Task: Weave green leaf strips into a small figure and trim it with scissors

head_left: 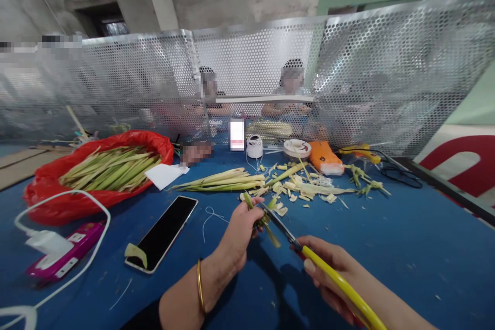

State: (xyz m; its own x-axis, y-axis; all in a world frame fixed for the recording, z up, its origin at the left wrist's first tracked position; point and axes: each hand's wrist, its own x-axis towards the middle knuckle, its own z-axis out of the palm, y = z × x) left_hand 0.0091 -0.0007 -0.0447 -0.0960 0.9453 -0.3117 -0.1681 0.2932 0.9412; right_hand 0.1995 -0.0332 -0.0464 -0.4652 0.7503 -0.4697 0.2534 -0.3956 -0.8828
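My left hand (242, 227) wears a gold bangle and pinches a small bundle of green leaf strips (271, 234). Its fingers hide part of the bundle. My right hand (328, 268) is closed around the yellow handle of a pair of scissors (284, 228). The metal blades point up and left, their tips right at the leaf strips by my left fingers. I cannot tell whether the blades are touching the strips. Just beyond both hands lie cut leaf scraps (301, 188) and a sheaf of pale green leaves (228, 180).
To the left sit a red plastic bag (42, 196) of leaves, a phone (166, 234), and a purple power strip (73, 252) with a white cable. Farther back stand a spool of white string (254, 147), a tape roll (297, 149) and an orange packet (326, 157). Behind the perforated metal screen (251, 46) are people.
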